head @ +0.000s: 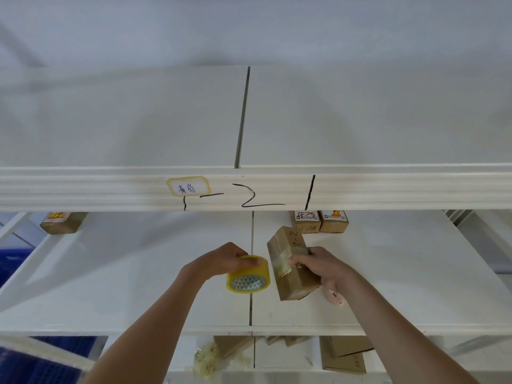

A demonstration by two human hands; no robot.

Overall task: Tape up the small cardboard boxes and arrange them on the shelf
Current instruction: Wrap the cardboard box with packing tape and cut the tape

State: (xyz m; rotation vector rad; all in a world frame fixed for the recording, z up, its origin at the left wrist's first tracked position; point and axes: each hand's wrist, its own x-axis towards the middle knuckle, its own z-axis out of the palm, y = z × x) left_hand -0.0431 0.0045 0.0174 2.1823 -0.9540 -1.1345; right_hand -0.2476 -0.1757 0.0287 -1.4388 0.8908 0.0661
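The left hand (pixel 231 259) holds the tape roll (pixel 248 274), the right hand (pixel 318 266) holds a half-taped box (pixel 291 263), and three boxes (pixel 318 221) sit on the shelf (pixel 138 273).

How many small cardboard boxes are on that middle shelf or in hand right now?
4. One box is gripped in the right hand; two boxes stand together at the back right; one back left. The beam may hide more.

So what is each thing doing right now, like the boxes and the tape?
Left hand: grips the tape roll.
Tape roll: held above the shelf.
Right hand: grips the box.
Held box: taped, tilted, lifted.
Two boxes at the back: side by side on the shelf.
Box at far left: resting alone.
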